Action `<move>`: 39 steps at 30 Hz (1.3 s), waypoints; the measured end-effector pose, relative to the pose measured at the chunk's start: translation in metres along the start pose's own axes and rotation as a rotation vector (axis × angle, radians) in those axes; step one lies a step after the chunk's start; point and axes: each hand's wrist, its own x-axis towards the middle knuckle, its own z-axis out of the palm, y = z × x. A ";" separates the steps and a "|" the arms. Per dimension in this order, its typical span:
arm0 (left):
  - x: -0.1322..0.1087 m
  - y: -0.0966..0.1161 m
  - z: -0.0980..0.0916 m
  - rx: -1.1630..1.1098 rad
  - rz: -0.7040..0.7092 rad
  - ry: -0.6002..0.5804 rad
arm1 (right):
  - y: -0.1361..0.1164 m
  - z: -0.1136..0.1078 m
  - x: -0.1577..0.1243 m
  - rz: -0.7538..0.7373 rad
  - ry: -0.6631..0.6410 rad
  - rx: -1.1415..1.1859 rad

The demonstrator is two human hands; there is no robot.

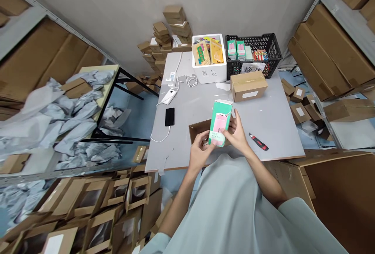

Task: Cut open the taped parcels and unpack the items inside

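Observation:
Between my two hands is a green and white product box (220, 119) with a pink device pictured on its front. My left hand (201, 150) grips its lower left corner. Fingers of my right hand (236, 133) wrap round the right side, the thumb resting on the front. Under the product box, an open cardboard box (197, 129) lies at the table's near edge, partly hidden by my hands. To the right of my right hand is a red and black utility knife (258, 141). A taped cardboard box (249, 86) stands behind it.
On the grey table (187, 148) lie a black phone (169, 117) and a white power bank (169, 97) with cables. At the back stand a white bin (209, 72) of packages and a black crate (277, 56) holding similar green boxes. Cardboard boxes surround the table.

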 end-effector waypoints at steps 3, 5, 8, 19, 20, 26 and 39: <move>0.004 -0.008 -0.013 -0.179 -0.215 -0.045 | 0.004 -0.006 0.000 -0.007 -0.040 0.067; 0.007 -0.014 -0.017 -0.259 -0.331 -0.101 | 0.005 -0.008 -0.002 -0.031 -0.064 0.051; 0.013 -0.018 -0.017 -0.371 -0.405 -0.130 | 0.003 -0.008 -0.006 -0.113 -0.103 -0.078; 0.044 -0.013 0.004 -0.615 -0.328 -0.040 | 0.005 -0.027 -0.026 -0.881 -0.093 -0.715; 0.048 -0.011 0.006 -0.623 -0.337 -0.028 | 0.008 -0.029 -0.030 -0.931 -0.085 -0.703; 0.076 0.005 0.022 -0.798 -0.445 -0.004 | 0.036 -0.025 -0.057 -0.971 -0.251 -0.772; 0.064 0.018 0.037 -0.511 -0.225 -0.003 | 0.007 -0.055 -0.022 -0.175 0.345 -0.146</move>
